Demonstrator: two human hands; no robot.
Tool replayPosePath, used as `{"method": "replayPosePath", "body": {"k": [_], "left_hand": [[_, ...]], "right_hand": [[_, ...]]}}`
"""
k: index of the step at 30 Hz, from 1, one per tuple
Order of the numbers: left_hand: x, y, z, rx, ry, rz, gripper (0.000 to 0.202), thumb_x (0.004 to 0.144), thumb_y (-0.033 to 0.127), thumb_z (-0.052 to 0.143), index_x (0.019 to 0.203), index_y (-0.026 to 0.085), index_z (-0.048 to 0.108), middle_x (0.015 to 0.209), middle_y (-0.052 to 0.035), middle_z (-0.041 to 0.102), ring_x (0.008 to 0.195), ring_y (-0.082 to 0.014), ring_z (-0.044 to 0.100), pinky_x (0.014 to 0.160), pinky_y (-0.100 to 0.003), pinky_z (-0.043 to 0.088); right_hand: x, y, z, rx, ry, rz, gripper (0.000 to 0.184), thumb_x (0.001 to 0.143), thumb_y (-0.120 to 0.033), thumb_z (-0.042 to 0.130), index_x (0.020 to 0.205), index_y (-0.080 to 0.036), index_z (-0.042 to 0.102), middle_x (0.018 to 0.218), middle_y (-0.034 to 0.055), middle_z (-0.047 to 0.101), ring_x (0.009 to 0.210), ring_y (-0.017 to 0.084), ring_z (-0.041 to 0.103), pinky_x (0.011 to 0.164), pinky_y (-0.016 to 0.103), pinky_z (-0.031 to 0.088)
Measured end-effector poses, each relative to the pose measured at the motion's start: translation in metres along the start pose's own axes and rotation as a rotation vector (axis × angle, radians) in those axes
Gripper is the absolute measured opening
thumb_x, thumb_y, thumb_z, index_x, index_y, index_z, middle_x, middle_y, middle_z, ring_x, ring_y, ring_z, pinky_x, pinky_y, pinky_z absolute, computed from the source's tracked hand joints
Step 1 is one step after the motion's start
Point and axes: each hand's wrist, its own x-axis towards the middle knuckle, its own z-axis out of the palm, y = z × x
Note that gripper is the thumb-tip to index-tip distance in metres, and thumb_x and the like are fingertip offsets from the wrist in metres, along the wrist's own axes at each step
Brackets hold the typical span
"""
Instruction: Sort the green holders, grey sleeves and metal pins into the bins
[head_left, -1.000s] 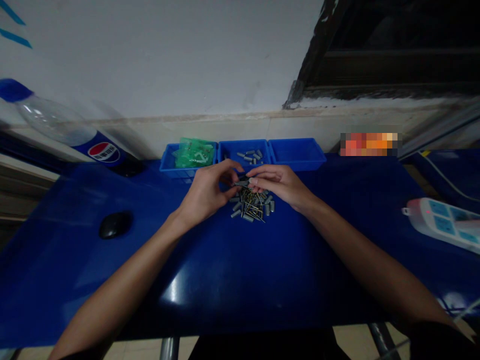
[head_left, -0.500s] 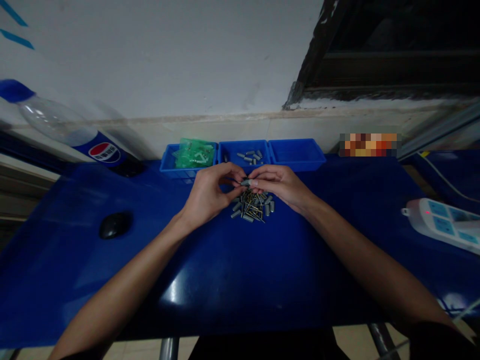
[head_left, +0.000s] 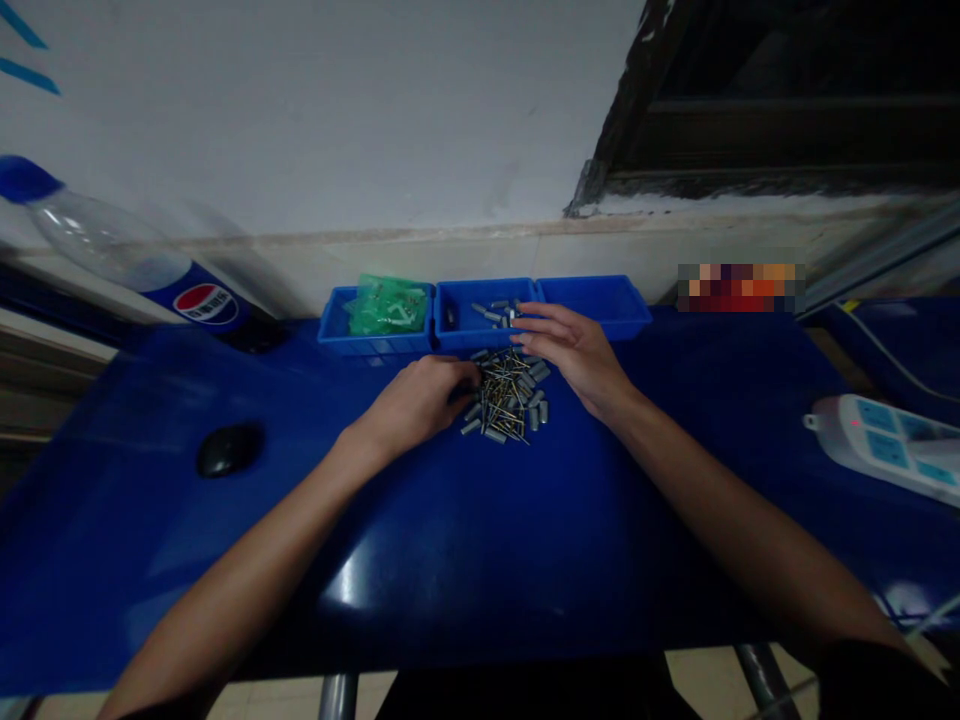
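Note:
A pile of small grey sleeves and thin metal pins (head_left: 508,405) lies on the blue table (head_left: 480,540). My left hand (head_left: 416,402) rests at the pile's left edge with its fingers curled down into the pieces; what they pinch is hidden. My right hand (head_left: 574,348) reaches past the pile's far side, with its fingers stretched out over the front rim of the middle blue bin (head_left: 459,330). That bin holds several grey sleeves (head_left: 496,312). I see nothing held in the right hand's fingers.
A left blue bin (head_left: 334,335) holds green plastic bags (head_left: 388,304); a right blue bin (head_left: 600,305) adjoins the middle one. A cola bottle (head_left: 150,270) lies at the far left, a black mouse (head_left: 229,449) on the left. A white power strip (head_left: 885,447) sits at the right.
Both hands had met above the pile, joining a small piece. They have parted: the left dropped to the pile's left edge, the right moved forward to the middle bin and opened.

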Motion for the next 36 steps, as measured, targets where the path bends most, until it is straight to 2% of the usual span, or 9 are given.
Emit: {"method": "replayPosePath", "body": {"k": [3, 8, 10, 14, 17, 21, 26, 32, 36], "left_hand": [[0.000, 0.006, 0.000, 0.058, -0.024, -0.029, 0.015, 0.093, 0.014, 0.061, 0.101, 0.019, 0.073, 0.092, -0.0075, 0.075, 0.079, -0.0188, 0.072, 0.075, -0.029, 0.054], [0.000, 0.007, -0.003, 0.140, -0.071, -0.064, 0.021, 0.096, 0.014, 0.058, 0.113, 0.018, 0.069, 0.092, -0.0086, 0.073, 0.073, -0.0187, 0.070, 0.068, -0.029, 0.052], [-0.001, 0.004, -0.005, 0.156, -0.065, -0.052, 0.024, 0.100, 0.016, 0.054, 0.117, 0.017, 0.070, 0.099, -0.0111, 0.073, 0.077, -0.0203, 0.071, 0.072, -0.032, 0.055], [0.000, 0.000, -0.010, 0.084, 0.050, 0.030, 0.033, 0.104, 0.018, 0.047, 0.126, 0.018, 0.072, 0.117, -0.0137, 0.071, 0.099, -0.0239, 0.072, 0.094, -0.040, 0.058], [0.000, 0.003, -0.012, -0.032, 0.149, 0.053, 0.028, 0.101, 0.019, 0.054, 0.120, 0.018, 0.074, 0.113, -0.0105, 0.074, 0.099, -0.0225, 0.072, 0.096, -0.039, 0.059], [0.001, 0.014, -0.011, -0.253, 0.255, 0.014, 0.015, 0.095, 0.019, 0.063, 0.107, 0.016, 0.072, 0.096, -0.0056, 0.078, 0.084, -0.0179, 0.075, 0.083, -0.032, 0.062], [0.000, 0.023, -0.009, -0.420, 0.324, 0.005, 0.005, 0.091, 0.020, 0.070, 0.092, 0.016, 0.072, 0.090, -0.0039, 0.080, 0.082, -0.0167, 0.078, 0.081, -0.029, 0.064], [0.000, 0.023, -0.002, -0.511, 0.339, -0.011, 0.015, 0.092, 0.030, 0.074, 0.087, 0.017, 0.069, 0.093, -0.0063, 0.082, 0.085, -0.0183, 0.078, 0.083, -0.032, 0.066], [0.002, 0.019, -0.002, -0.448, 0.308, 0.014, 0.015, 0.094, 0.030, 0.073, 0.089, 0.017, 0.069, 0.091, -0.0055, 0.081, 0.084, -0.0175, 0.077, 0.083, -0.031, 0.064]], "right_hand": [[-0.001, -0.001, 0.000, -0.009, -0.010, 0.003, 0.036, 0.077, -0.024, 0.078, 0.113, -0.024, 0.075, 0.119, 0.0094, 0.079, 0.112, 0.029, 0.074, 0.103, 0.050, 0.057], [-0.002, -0.003, 0.000, -0.037, -0.027, 0.025, 0.030, 0.080, -0.027, 0.076, 0.110, -0.025, 0.075, 0.118, 0.0086, 0.080, 0.110, 0.029, 0.075, 0.100, 0.049, 0.057], [-0.002, -0.003, 0.000, -0.037, -0.027, 0.030, 0.029, 0.080, -0.027, 0.077, 0.109, -0.025, 0.075, 0.116, 0.0088, 0.080, 0.106, 0.028, 0.076, 0.098, 0.048, 0.058], [-0.002, -0.001, -0.001, -0.043, -0.068, 0.048, 0.026, 0.083, -0.031, 0.076, 0.109, -0.025, 0.075, 0.108, 0.0083, 0.082, 0.095, 0.026, 0.077, 0.091, 0.046, 0.059], [-0.003, 0.001, 0.000, -0.064, -0.125, 0.052, 0.026, 0.084, -0.032, 0.076, 0.109, -0.025, 0.074, 0.097, 0.0068, 0.082, 0.088, 0.024, 0.076, 0.086, 0.044, 0.059], [-0.003, 0.002, 0.001, -0.083, -0.197, 0.049, 0.025, 0.085, -0.035, 0.076, 0.107, -0.023, 0.075, 0.088, 0.0057, 0.080, 0.080, 0.022, 0.075, 0.078, 0.040, 0.058], [-0.005, 0.001, 0.004, -0.064, -0.285, 0.095, 0.024, 0.085, -0.042, 0.077, 0.100, -0.023, 0.075, 0.084, 0.0052, 0.080, 0.081, 0.022, 0.076, 0.080, 0.040, 0.060], [-0.007, 0.005, 0.003, -0.004, -0.342, 0.112, 0.027, 0.083, -0.043, 0.082, 0.101, -0.023, 0.079, 0.090, 0.0058, 0.081, 0.083, 0.021, 0.075, 0.087, 0.041, 0.061], [-0.007, 0.009, 0.002, -0.004, -0.335, 0.105, 0.025, 0.081, -0.042, 0.084, 0.098, -0.024, 0.080, 0.092, 0.0053, 0.081, 0.081, 0.021, 0.074, 0.086, 0.042, 0.060]]}}
